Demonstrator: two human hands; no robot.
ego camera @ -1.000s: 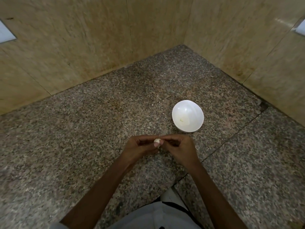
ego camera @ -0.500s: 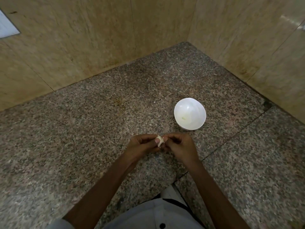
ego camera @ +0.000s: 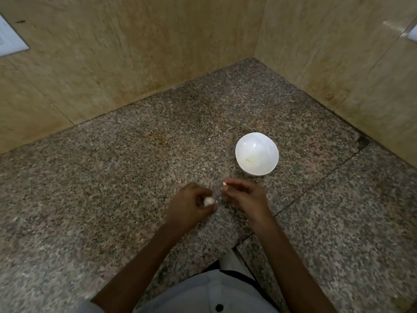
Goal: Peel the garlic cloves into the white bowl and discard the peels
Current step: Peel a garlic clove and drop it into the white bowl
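while the left hand (ego camera: 191,206) grips a garlic clove (ego camera: 208,201) in curled fingers, the right hand (ego camera: 243,197) pinches a small white scrap (ego camera: 224,183); white bowl (ego camera: 257,141) sits just beyond on the table (ego camera: 135,177).

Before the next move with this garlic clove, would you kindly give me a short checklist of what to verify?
1. Clove secured: the left hand pinches the garlic clove. Ok.
2. Clove fully peeled: the visible side looks bare and white, but the rest is hidden in the grip. Cannot tell.
3. Right hand free of peel: there is a small pale speck at its fingertips, which could be peel or nail. Cannot tell.
4. White bowl ready: it stands upright just beyond the right hand. Ok.
5. Somewhere to discard the peels: no bin or container for them is in view. Not ok.
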